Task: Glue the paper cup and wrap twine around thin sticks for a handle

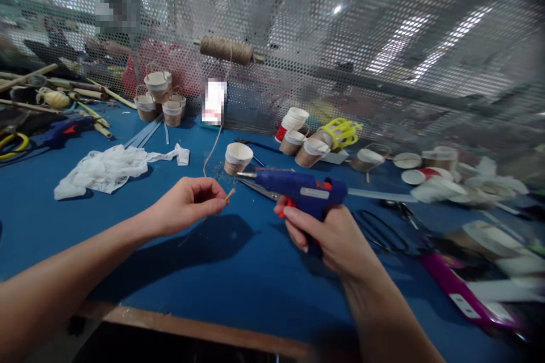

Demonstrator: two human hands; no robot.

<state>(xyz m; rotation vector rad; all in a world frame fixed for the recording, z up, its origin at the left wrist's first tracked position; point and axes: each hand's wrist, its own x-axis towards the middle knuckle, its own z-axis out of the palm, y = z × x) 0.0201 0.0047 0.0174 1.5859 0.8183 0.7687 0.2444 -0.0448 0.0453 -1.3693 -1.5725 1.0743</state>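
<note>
My left hand (193,204) pinches the end of a piece of twine (230,194) between thumb and fingers, above the blue table. A strand runs from behind that hand up towards a spool of twine (225,49) on the mesh wall. In my right hand (323,232) is a blue glue gun (302,188), its nozzle pointing left, fingers by the red trigger. A clear glue stick (378,195) sticks out of its back. Just behind the nozzle stands a small cup (238,159) with a brown wrap and a white rim. Scissors (259,189) lie partly hidden below the gun.
Finished-looking cups with handles (158,88) are stacked at back left. White lace (106,167) lies on the left. Several cups (313,150) and a yellow plastic holder (340,132) stand at back right. A purple power strip (464,289) and cables occupy the right. A person is behind the mesh.
</note>
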